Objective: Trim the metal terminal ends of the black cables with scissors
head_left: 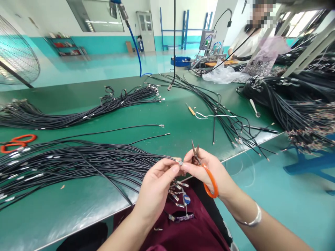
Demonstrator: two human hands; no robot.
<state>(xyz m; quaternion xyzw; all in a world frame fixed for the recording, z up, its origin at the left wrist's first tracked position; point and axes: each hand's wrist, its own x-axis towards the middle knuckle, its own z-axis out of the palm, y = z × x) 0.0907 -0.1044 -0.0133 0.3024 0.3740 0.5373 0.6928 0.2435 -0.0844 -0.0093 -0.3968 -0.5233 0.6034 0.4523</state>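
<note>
Head view: pinching the metal-tipped cable end (pixel 180 162) between thumb and fingers of the left hand (pixel 157 181), over the near edge of the bench (pixel 183 129). Gripping orange-handled scissors (pixel 210 174) in the right hand (pixel 206 162), with blades up toward the far side and handle loop on the near side. Also holding right thumb and forefinger tips at the cable end; cannot tell exactly where touching.

Logged to the left: near cable bundle (pixel 104 157), running to the left hand; beyond it, far cable bundle (pixel 91 113); at far left, second scissors (pixel 22 141), with orange handles. Logged to the right: loose cables (pixel 206 97), near a wooden-handled tool (pixel 192 111); farther right, large cable pile (pixel 282 104). Noted at far right: a seated person (pixel 243 45), behind plastic bag (pixel 222 74).
</note>
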